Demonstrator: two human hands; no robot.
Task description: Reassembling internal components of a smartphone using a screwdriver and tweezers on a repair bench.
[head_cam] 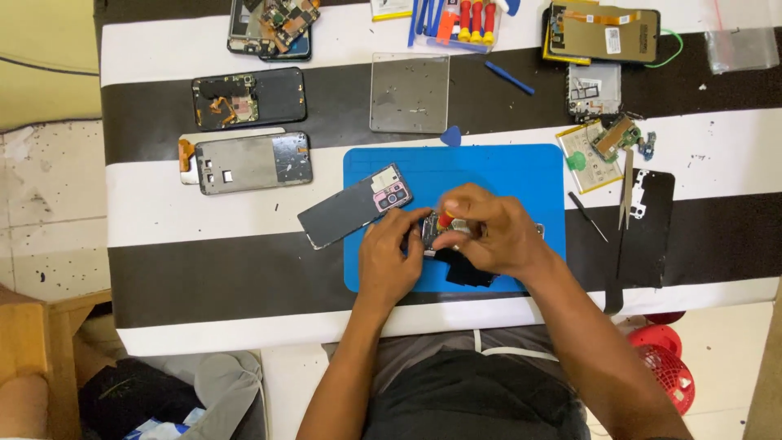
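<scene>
Left hand gripping opened phone on blue mat, right hand fingers pinched on red-tipped screwdriver above it, grey back cover left, clear plastic bag far right

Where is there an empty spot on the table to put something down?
The blue mat is bare at its top right, above the right hand. The white stripe left of the black back cover is bare too. The far edge is crowded with opened phones and screwdrivers.

The desk wears broad black and white stripes under a bright blue mat. The screwdriver handle looks red, perhaps with yellow.
</scene>
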